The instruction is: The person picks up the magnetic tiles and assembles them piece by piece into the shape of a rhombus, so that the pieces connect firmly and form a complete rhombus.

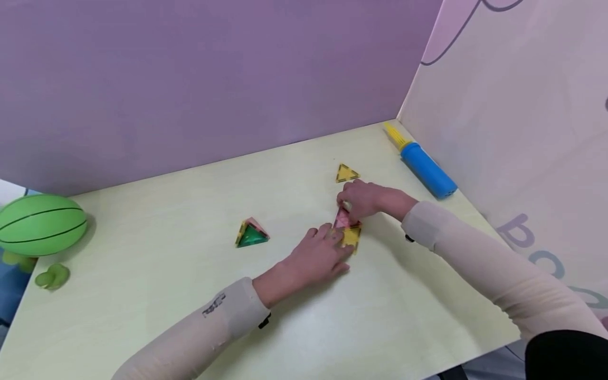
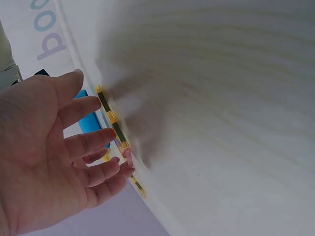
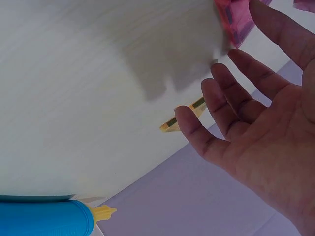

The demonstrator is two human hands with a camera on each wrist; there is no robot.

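Note:
Right of centre on the table in the head view, a pink triangular magnetic tile stands against a yellow triangular magnetic tile. My left hand rests its spread, fairly straight fingers over the yellow one. From the far side, my right hand pinches the pink tile, its thumb and index finger at the tile's edges in the right wrist view. Part of both tiles is covered by fingers. Just beyond the right hand lies another yellow triangular tile, flat and apart from the rest.
A small pyramid of green, pink and yellow tiles stands left of the hands. A blue hand pump with a yellow nozzle lies by the right wall. At the left edge are a green ball and a small green object.

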